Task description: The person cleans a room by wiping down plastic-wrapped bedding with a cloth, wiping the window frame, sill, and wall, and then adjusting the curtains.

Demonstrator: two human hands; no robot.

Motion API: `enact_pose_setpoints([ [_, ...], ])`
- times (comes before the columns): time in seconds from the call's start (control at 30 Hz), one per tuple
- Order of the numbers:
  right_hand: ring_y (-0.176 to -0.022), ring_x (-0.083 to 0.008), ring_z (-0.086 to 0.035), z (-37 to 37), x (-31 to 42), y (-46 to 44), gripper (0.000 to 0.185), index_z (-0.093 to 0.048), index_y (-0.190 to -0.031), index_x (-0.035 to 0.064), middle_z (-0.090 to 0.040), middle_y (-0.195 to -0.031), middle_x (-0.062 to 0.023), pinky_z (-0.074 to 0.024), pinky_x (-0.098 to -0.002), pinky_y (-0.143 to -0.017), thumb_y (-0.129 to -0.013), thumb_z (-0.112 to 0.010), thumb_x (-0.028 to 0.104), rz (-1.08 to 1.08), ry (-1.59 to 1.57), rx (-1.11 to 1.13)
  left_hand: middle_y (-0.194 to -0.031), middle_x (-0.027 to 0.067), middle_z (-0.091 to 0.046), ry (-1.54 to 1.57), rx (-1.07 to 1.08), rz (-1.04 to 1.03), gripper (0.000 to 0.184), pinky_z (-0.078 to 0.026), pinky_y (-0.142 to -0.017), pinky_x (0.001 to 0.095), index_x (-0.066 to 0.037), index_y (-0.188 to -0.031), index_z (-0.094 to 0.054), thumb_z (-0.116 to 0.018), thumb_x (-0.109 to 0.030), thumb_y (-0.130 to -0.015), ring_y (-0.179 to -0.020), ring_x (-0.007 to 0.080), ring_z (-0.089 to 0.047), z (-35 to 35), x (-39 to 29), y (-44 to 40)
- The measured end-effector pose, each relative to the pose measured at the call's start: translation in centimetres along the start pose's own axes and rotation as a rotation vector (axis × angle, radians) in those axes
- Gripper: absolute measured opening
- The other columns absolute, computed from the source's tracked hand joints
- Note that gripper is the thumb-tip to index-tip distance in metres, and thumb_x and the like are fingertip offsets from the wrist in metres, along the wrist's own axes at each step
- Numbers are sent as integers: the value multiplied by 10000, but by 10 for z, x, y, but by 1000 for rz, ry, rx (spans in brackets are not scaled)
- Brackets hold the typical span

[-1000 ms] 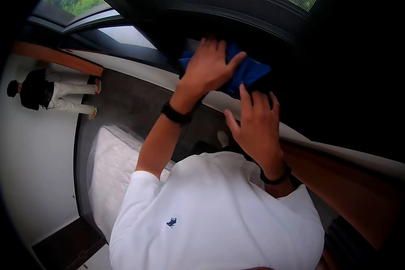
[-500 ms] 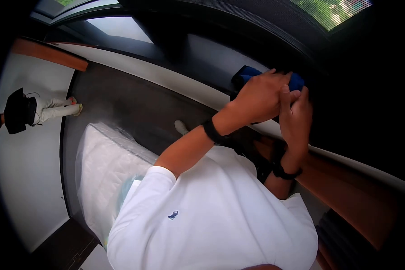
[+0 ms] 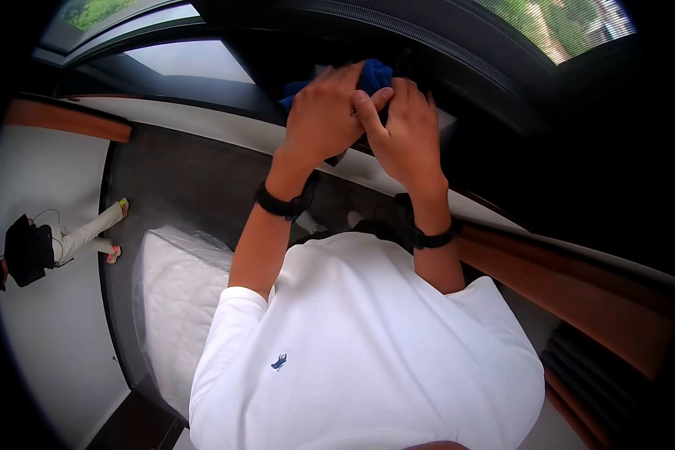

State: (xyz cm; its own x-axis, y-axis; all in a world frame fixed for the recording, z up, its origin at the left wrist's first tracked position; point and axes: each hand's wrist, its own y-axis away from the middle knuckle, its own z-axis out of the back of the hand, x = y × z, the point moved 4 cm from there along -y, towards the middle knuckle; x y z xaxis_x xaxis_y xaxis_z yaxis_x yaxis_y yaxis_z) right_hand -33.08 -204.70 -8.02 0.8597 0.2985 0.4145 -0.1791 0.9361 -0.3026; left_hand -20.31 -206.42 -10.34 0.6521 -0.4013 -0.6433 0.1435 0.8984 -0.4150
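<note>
My left hand [image 3: 326, 112] presses down on a crumpled blue cloth [image 3: 377, 75] at the dark window sill. Part of the cloth shows beyond its fingers and another part sticks out on its left side; the middle is hidden under the hand. Close beside it, my right hand [image 3: 409, 131] has its fingers stretched forward over the sill, and its thumb meets the left thumb. Whether any cloth lies under the right fingers cannot be seen. Both wrists wear black bands.
A pale quilted mattress [image 3: 184, 300] in clear plastic stands to my left. Farther left, a person [image 3: 52, 240] in light trousers walks by the white wall. Window panes [image 3: 191, 60] run along the top. A brown wooden ledge [image 3: 555, 281] lies at right.
Both hands and the blue cloth have moved left along the sill. My right hand has come off the left one to lie beside it. The person at left has taken a step.
</note>
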Motion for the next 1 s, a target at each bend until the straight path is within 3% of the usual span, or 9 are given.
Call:
enact_pose_setpoints([
  [0.1, -931, -408, -582, 4, 13, 1, 485, -576, -1039, -48, -614, -968, -223, -413, -507, -972, -981, -562, 434, -8, -47, 32, -1121, 239, -687, -183, -133, -110, 600, -518, -972, 424, 81, -1170, -633, -600, -472, -939, -1053, 387, -670, 1, -1, 7],
  [0.17, -904, -387, -611, 23, 3, 8, 472, -566, -1033, -56, -619, -942, -223, -469, -451, -892, -982, -575, 413, -106, -15, 26, -1158, 287, -659, -103, -96, -121, 600, -446, -1061, 430, 105, -1178, -621, -565, -449, -956, -1142, 406, -623, -18, -17, 4],
  [0.3, -827, -380, -639, 48, 6, 15, 438, -556, -1174, -6, -653, -922, -219, -509, -460, -813, -969, -597, 379, -509, 28, 213, -1261, 310, -606, 142, -52, -134, 601, -381, -1119, 461, 139, -1241, -573, -556, -388, -951, -1229, 407, -572, -21, -35, 4],
  [0.37, -850, -390, -682, 53, 22, 20, 453, -540, -1289, 44, -686, -978, -227, -537, -434, -805, -969, -594, 361, -632, 23, 106, -1287, 320, -586, 182, -27, -180, 633, -352, -1140, 463, 147, -1271, -550, -578, -381, -923, -1265, 409, -544, -26, -41, 15],
  [0.47, -975, -405, -692, 16, 19, 55, 504, -515, -1376, 71, -694, -1095, -226, -535, -430, -887, -974, -571, 369, -554, 114, -45, -1300, 339, -568, 267, 19, -234, 676, -336, -1152, 463, 158, -1291, -527, -602, -384, -894, -1292, 413, -520, -52, -21, 72],
  [0.6, -1090, -408, -658, -28, 43, 39, 487, -516, -1407, 86, -646, -1251, -214, -533, -446, -919, -1001, -492, 354, -478, 407, 64, -1290, 354, -561, 345, 12, -311, 596, -364, -1131, 471, 143, -1208, -586, -644, -319, -837, -1294, 422, -512, -34, 11, 86],
  [0.67, -1095, -406, -654, -46, 65, 21, 471, -532, -1393, 80, -635, -1262, -218, -532, -444, -919, -1001, -491, 338, -418, 332, 13, -1254, 322, -595, 289, -96, -278, 497, -393, -1105, 489, 110, -1109, -648, -691, -269, -791, -1249, 407, -555, -3, 34, 75],
  [0.87, -1045, -391, -657, -112, 136, -24, 449, -579, -1337, 63, -631, -1199, -218, -536, -442, -888, -978, -523, 327, -190, 145, -4, -1223, 253, -644, 127, -141, -201, 510, -451, -1065, 436, 74, -1137, -649, -723, -253, -754, -1161, 340, -633, 75, 122, 62],
  [1.0, -1012, -386, -656, -168, 203, -32, 466, -599, -1294, 53, -622, -1171, -241, -543, -445, -848, -962, -548, 376, -5, 81, -9, -1187, 202, -676, 15, -101, -284, 609, -461, -1075, 393, 52, -1183, -635, -808, -277, -700, -1133, 314, -649, 140, 200, 83],
])
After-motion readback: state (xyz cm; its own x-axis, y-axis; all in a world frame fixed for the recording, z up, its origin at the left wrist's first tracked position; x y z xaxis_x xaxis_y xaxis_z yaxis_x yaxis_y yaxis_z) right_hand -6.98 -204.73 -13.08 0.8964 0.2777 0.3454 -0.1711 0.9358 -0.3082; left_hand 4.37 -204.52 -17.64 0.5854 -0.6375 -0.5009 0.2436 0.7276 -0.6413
